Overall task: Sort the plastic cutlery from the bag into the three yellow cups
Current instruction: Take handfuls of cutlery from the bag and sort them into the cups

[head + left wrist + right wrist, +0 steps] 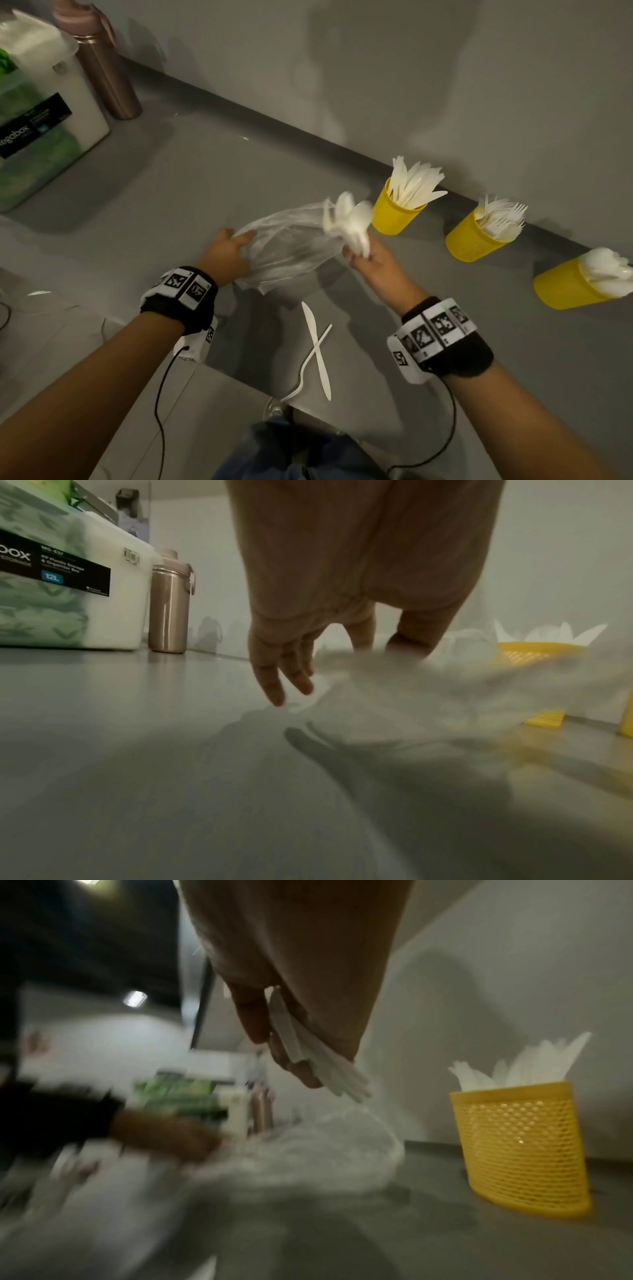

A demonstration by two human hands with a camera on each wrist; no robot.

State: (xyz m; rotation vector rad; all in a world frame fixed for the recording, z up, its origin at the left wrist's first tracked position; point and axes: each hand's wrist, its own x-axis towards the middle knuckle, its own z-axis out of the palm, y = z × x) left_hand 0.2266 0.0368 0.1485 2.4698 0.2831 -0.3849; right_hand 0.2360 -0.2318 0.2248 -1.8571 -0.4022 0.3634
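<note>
Nearest the worktop's front edge, a white knife and fork are seen lying crossed, touching each other, well short of both hands. Just beyond them, the clear bag is held between the hands and appears lifted off the surface. Its near-left end is gripped by the left hand, thumb and forefinger closed on the plastic, the other fingers hanging loosely extended. At the bag's far-right end, a blurred bunch of white cutlery is pinched by its handles in the right hand, heads fanned upward, just beside the first cup. Farther right, along the wall, the second cup and third cup are lined up, each filled with white cutlery. At the far left, a box and bottle are set.
</note>
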